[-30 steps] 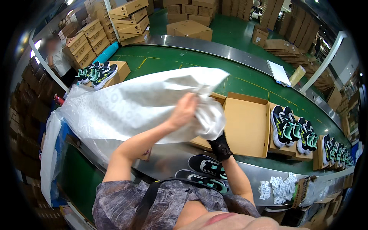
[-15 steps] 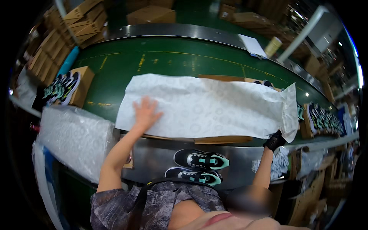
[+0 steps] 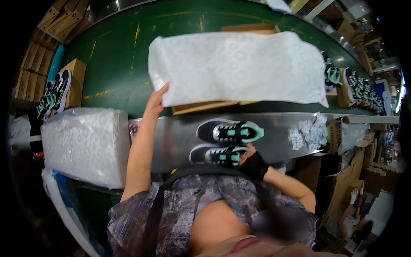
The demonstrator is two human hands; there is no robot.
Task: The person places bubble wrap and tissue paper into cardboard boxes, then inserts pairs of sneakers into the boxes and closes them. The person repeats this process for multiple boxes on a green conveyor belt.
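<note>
On the green belt, my left hand (image 3: 156,99) rests open-fingered against the white tissue sheet (image 3: 239,66) draped over a cardboard box (image 3: 205,107). Nearer, on the steel desk (image 3: 278,128), my gloved right hand (image 3: 252,162) touches the closer black-and-mint sneaker (image 3: 218,155); its grip is unclear.

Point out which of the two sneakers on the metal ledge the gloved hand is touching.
The nearer sneaker, closest to the person: the right hand rests on its toe end. The farther sneaker, beside the box, lies untouched.

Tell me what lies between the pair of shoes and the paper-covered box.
In the head view, only bare steel ledge lies between the shoes and the box under the white paper.
</note>
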